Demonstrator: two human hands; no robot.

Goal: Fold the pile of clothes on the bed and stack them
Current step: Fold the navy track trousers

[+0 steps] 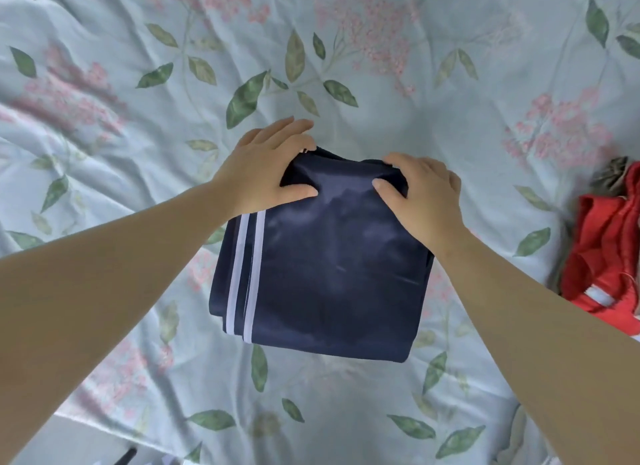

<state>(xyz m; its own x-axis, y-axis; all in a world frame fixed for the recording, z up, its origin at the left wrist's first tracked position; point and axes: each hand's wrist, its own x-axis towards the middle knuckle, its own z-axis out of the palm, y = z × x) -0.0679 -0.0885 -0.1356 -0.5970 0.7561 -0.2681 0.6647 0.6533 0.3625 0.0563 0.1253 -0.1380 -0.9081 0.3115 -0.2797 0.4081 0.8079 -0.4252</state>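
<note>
Satin-sheen navy garment (pixel 329 274), folded square, white side stripes; left hand (pixel 263 166), right hand (pixel 422 198) pinch far edge.

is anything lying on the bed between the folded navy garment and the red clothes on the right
Nothing visible lies there: only bare floral bedsheet separates the navy garment from the red clothes. The left hand and right hand grip the garment's far edge; the right forearm crosses above that gap.
</note>
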